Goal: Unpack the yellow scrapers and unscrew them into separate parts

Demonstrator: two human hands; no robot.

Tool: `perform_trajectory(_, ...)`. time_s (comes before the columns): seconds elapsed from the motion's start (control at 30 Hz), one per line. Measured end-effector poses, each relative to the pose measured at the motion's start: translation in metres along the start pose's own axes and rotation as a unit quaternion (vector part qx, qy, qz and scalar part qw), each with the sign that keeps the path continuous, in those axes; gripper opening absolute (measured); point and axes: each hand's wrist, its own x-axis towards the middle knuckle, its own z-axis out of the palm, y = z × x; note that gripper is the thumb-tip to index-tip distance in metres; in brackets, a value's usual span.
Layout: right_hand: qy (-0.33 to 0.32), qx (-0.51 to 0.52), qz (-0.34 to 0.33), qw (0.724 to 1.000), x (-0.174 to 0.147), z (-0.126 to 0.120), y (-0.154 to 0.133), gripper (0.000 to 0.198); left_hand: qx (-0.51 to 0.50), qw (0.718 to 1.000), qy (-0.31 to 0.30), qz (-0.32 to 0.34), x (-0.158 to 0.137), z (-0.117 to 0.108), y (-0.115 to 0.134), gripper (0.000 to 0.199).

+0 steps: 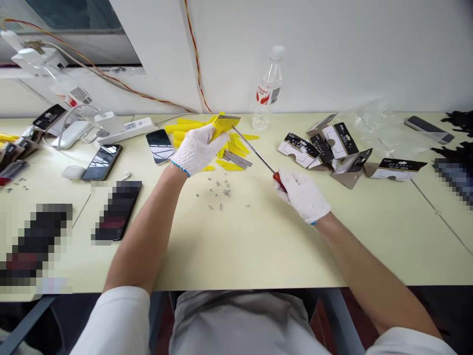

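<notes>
My left hand, in a white knit glove, is closed around a yellow scraper with a metal blade along its far edge. In my right hand, also gloved, is the red handle of a screwdriver. Its long shaft slants up and left, and the tip is at or close to the scraper's right side; contact cannot be told. Beneath and behind my left hand lie loose yellow plastic parts and flat metal blades. Several small metal screws are scattered on the table nearer to me.
A clear plastic bottle stands by the wall. Opened cardboard packages and clear plastic wrap lie at the right. Phones, a power strip and cables occupy the left side of the table.
</notes>
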Motion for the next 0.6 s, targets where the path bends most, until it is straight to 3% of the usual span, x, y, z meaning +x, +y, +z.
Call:
perform_trajectory(0.13, 0.037, -0.202, -0.092, 0.974, -0.001, 0.003, 0.004, 0.039, 0.062, 0.997, 0.014, 0.031, -0.003, -0.004, -0.002, 0.03)
perform_trajectory(0.23, 0.125, -0.26, -0.066, 0.955, 0.0, 0.008, 0.006, 0.038, 0.067, 0.998, 0.005, 0.013, -0.005, -0.004, -0.005, 0.035)
perform_trajectory(0.3, 0.156, -0.24, -0.034, 0.958, 0.003, 0.01, 0.007, 0.037, 0.05, 0.999, -0.002, -0.004, -0.006, -0.002, -0.006, 0.038)
perform_trajectory(0.33, 0.135, -0.209, -0.013, 0.968, 0.004, 0.01, 0.007, 0.039, 0.038, 0.999, -0.005, -0.012, -0.006, 0.0, -0.006, 0.039)
perform_trajectory(0.4, 0.015, -0.101, 0.052, 0.993, 0.006, 0.007, 0.007, 0.051, 0.02, 1.0, -0.007, -0.02, -0.007, 0.002, -0.005, 0.039)
perform_trajectory(0.43, -0.066, -0.027, 0.086, 0.994, 0.007, 0.004, 0.008, 0.058, 0.019, 1.0, -0.008, -0.021, -0.007, 0.003, -0.005, 0.039)
perform_trajectory(0.5, -0.195, 0.113, 0.136, 0.965, 0.009, 0.0, 0.009, 0.068, 0.027, 0.999, -0.011, -0.019, -0.008, 0.004, -0.005, 0.038)
perform_trajectory(0.53, -0.22, 0.163, 0.15, 0.95, 0.009, -0.002, 0.01, 0.07, 0.032, 0.999, -0.01, -0.019, -0.008, 0.004, -0.005, 0.038)
perform_trajectory(0.6, -0.192, 0.198, 0.162, 0.948, 0.01, -0.002, 0.011, 0.066, 0.034, 0.999, -0.011, -0.023, -0.008, 0.005, -0.005, 0.038)
